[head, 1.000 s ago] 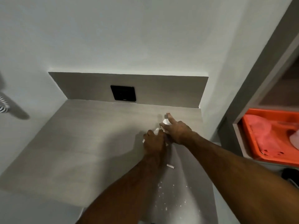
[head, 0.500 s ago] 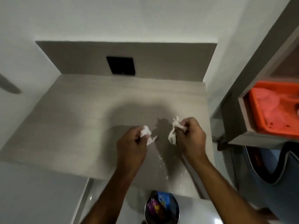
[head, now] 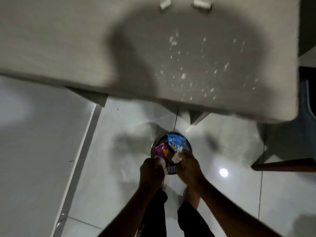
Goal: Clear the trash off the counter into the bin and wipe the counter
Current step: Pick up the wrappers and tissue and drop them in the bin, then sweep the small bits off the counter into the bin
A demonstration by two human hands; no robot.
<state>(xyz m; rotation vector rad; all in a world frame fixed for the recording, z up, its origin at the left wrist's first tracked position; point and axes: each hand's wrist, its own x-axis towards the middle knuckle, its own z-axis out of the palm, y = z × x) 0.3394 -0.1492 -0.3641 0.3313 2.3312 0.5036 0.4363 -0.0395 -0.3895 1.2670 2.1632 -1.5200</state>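
I look straight down at a round metal bin (head: 188,145) on the floor, holding blue and purple wrappers (head: 176,142). My left hand (head: 151,170) is at the bin's near-left rim, closed around a bit of white paper (head: 162,162). My right hand (head: 189,165) hovers over the near-right rim, gripping a crumpled white paper scrap (head: 176,157). Above, the grey counter (head: 68,40) carries many small white crumbs (head: 183,76) near its front right and two white paper bits (head: 201,4) further back.
Glossy white floor tiles surround the bin, with a lamp's reflection (head: 223,172) at the right. A dark wooden edge (head: 282,165) juts in at the right. My legs and feet (head: 190,197) stand just behind the bin.
Both hands left the counter with the paper scraps and dropped down to the bin. The view tilted from the counter's back wall to the floor.
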